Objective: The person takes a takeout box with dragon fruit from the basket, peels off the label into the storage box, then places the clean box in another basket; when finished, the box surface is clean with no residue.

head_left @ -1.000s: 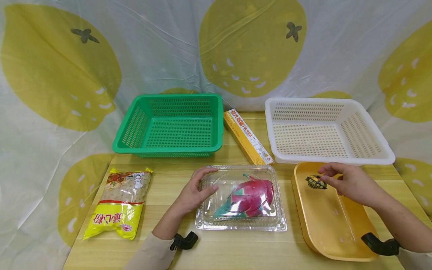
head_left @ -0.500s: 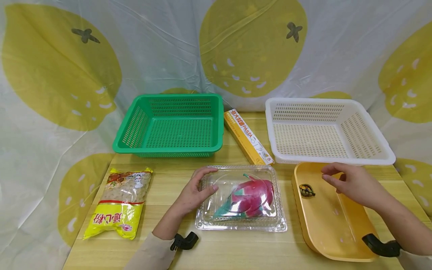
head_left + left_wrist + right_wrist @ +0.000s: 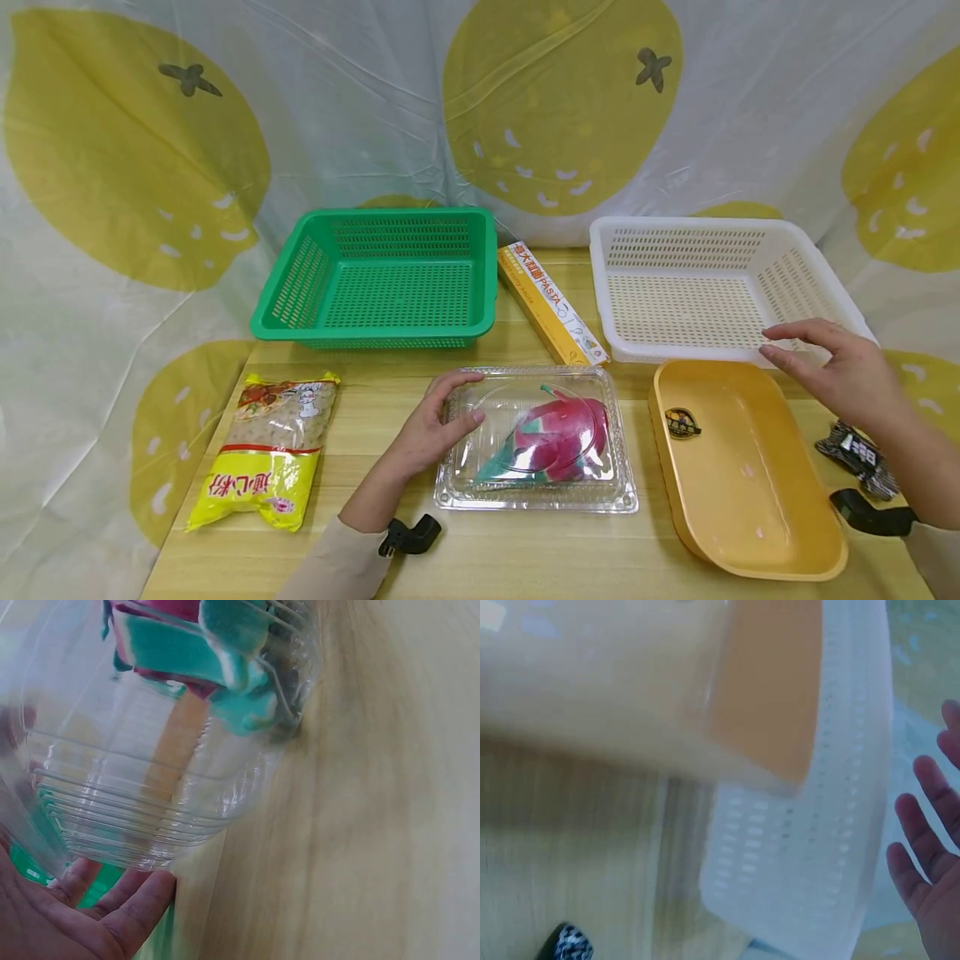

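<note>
My left hand (image 3: 427, 442) rests at the left end of a clear plastic clamshell box (image 3: 465, 467), thumb on its lid, fingers at its far edge. In the left wrist view its fingers (image 3: 135, 907) reach against the box's ribbed end. A red and green piece (image 3: 562, 433), like a dragon fruit, lies inside the box. My right hand (image 3: 840, 375) hovers spread and holding nothing above the white basket's near rim and the yellow tray (image 3: 750, 500). In that tray lies a small black and gold label-like piece (image 3: 682, 423).
Behind stand a green basket (image 3: 401, 333) and a white basket (image 3: 720, 353), with a pasta box (image 3: 555, 308) between them. A yellow bag of pasta (image 3: 262, 467) lies at the left. Right of the tray, beneath my forearm, is a black packet (image 3: 858, 458).
My right hand has let go of the black and gold piece, which dropped to the tray's left side, and moved right and away. The left hand has stayed put.
</note>
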{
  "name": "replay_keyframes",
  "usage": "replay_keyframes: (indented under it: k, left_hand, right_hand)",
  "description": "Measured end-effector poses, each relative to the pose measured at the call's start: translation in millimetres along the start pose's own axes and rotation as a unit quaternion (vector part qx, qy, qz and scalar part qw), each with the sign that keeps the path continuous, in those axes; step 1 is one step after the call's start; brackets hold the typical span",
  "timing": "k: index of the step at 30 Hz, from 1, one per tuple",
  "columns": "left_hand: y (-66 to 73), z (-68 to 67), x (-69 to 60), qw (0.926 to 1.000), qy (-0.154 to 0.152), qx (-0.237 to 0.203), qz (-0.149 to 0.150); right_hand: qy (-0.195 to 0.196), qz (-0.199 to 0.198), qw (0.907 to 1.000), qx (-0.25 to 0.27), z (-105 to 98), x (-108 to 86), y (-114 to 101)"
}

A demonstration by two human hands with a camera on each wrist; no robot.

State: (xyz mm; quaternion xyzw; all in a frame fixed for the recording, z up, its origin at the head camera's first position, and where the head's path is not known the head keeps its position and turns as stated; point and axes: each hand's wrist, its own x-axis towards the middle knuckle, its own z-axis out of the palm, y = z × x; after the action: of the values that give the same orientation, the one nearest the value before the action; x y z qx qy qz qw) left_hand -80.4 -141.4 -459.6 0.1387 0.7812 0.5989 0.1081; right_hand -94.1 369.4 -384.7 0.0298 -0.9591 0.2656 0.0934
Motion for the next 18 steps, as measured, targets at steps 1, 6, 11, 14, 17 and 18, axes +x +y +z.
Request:
replay_keyframes:
  k: [1,6,11,14,17,18]
  left_hand:
    - [-0.1,0.0,0.0,1.0000,0.000,0.000,-0.001]
    - [1.1,-0.4,-0.1,0.9998,-0.002,-0.004,-0.018]
    - [2.9,0.7,-1.5,0.9991,-0.005,-0.018,-0.037]
    - [1.7,3.7,-3.0,0.9995,0.003,-0.022,-0.021]
    - [-0.4,8.2,-5.5,0.9994,0.020,-0.030,0.001]
    - [-1.1,9.7,-6.6,0.9991,0.026,-0.033,0.009]
  right_hand:
    - [-0.010,-0.002,0.9999,-0.008,0,2.0,4]
    - [-0.070,-0.003,0.9974,-0.013,1,9.3,19]
    - [-0.107,0.026,0.9939,0.001,4,10.1,29]
    - [-0.105,0.031,0.9938,0.016,6,9.1,33]
    - [-0.098,0.024,0.9945,0.025,7,9.0,34]
    - [-0.096,0.022,0.9948,0.028,8,9.1,34]
